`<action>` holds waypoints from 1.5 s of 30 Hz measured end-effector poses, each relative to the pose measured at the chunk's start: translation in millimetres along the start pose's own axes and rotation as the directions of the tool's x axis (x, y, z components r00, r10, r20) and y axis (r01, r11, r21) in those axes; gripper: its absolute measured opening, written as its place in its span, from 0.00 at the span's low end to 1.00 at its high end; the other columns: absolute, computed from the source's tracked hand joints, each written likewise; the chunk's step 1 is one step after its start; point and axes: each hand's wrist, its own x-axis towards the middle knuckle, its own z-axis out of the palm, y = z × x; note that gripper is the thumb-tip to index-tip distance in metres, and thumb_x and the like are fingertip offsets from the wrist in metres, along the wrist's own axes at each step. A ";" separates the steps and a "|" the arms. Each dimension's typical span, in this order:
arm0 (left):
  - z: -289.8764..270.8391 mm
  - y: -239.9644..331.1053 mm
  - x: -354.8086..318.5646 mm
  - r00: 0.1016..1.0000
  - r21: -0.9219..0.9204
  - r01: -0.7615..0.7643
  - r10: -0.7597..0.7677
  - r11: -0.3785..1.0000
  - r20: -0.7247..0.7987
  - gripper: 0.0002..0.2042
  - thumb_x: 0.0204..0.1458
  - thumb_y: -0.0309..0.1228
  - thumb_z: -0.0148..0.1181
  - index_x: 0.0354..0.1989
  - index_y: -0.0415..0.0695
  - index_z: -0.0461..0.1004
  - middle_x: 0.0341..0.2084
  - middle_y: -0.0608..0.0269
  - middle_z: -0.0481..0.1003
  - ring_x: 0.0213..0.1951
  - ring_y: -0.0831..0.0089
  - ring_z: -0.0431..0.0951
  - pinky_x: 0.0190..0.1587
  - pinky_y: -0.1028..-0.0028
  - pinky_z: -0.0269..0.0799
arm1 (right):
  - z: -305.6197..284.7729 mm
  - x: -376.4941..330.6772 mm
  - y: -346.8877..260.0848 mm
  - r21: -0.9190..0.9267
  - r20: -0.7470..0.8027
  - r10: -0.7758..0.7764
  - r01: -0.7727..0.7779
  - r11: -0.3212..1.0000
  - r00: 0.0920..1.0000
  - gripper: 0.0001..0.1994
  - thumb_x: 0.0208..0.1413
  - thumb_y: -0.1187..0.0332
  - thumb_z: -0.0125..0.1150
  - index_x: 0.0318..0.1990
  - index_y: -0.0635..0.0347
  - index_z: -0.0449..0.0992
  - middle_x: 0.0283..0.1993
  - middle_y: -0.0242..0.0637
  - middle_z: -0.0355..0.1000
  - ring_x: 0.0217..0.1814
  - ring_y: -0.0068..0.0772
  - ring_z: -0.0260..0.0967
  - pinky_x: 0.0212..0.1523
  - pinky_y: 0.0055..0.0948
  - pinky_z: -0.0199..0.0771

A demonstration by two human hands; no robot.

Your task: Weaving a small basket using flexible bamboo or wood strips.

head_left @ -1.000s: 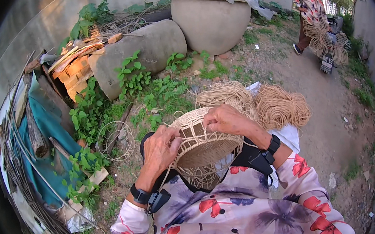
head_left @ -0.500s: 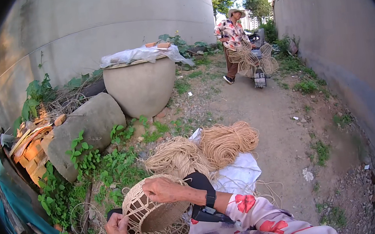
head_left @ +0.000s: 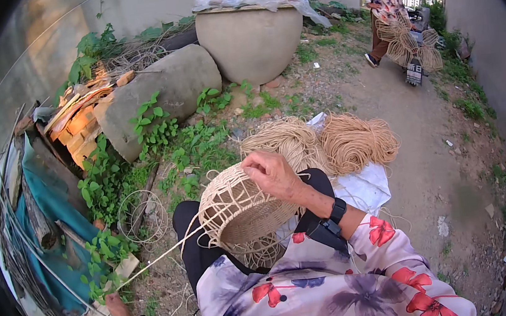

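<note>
A pale woven basket (head_left: pixel 253 225) rests tilted on my lap, its open side facing me. Open latticework shows on its left part, tighter weave inside. My right hand (head_left: pixel 275 175) is closed on the basket's upper edge, with the thumb and fingers pressed together. From the basket's left side a weaving strand (head_left: pixel 163 255) runs taut down to my left hand (head_left: pixel 118 309). That hand is held well out to the lower left, closed on the strand's far part; its fingertips are only partly visible. Loose strands (head_left: pixel 261 254) hang beneath the basket between my legs.
Two tan cord bundles (head_left: pixel 360 139) (head_left: pixel 289 144) lie ahead on a white sheet (head_left: pixel 369 191). A coiled strand (head_left: pixel 142 216) lies left. Beyond stand a large pot (head_left: pixel 252 42) and a toppled cylinder (head_left: pixel 165 96). Another person (head_left: pixel 386 5) stands by a loaded two-wheeler (head_left: pixel 414 68) on the path.
My left hand has moved from the basket's side out to the lower left, drawing the strand straight. My right hand stays on the basket. The whole view has turned left and down.
</note>
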 end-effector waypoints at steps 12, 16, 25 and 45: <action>13.9 182.8 -26.0 0.927 -0.067 -0.189 0.201 0.980 0.316 0.12 0.47 0.29 0.63 0.41 0.40 0.78 0.38 0.52 0.79 0.39 0.59 0.79 0.43 0.63 0.73 | -0.1 -4.7 -9.8 -0.175 0.172 -0.223 0.253 0.951 0.959 0.05 0.47 0.73 0.60 0.34 0.60 0.75 0.29 0.36 0.68 0.32 0.37 0.69 0.34 0.35 0.69; 14.6 392.1 -85.7 0.692 -0.484 -0.465 0.645 0.741 0.323 0.11 0.50 0.27 0.62 0.43 0.45 0.77 0.38 0.56 0.76 0.32 0.60 0.77 0.34 0.66 0.73 | 11.4 -11.5 -27.3 -0.305 0.322 -0.376 0.471 0.828 0.869 0.06 0.45 0.72 0.59 0.33 0.58 0.76 0.30 0.37 0.66 0.34 0.41 0.68 0.36 0.39 0.67; 30.3 455.2 -132.3 0.393 -0.408 -0.724 0.819 0.556 0.419 0.11 0.50 0.28 0.60 0.44 0.48 0.75 0.33 0.54 0.76 0.29 0.52 0.79 0.29 0.58 0.74 | 18.9 5.8 -28.7 -0.316 0.508 -0.205 0.402 0.860 0.837 0.06 0.46 0.70 0.58 0.33 0.53 0.78 0.32 0.41 0.72 0.35 0.48 0.73 0.35 0.42 0.71; 32.2 434.8 -139.3 0.499 -0.546 -0.528 0.758 0.650 0.420 0.07 0.53 0.26 0.57 0.41 0.45 0.75 0.20 0.48 0.75 0.27 0.50 0.79 0.29 0.58 0.72 | 12.4 -17.2 -41.6 -0.454 0.594 -0.184 0.515 0.727 0.783 0.11 0.44 0.64 0.66 0.33 0.56 0.75 0.37 0.38 0.67 0.45 0.41 0.66 0.45 0.40 0.62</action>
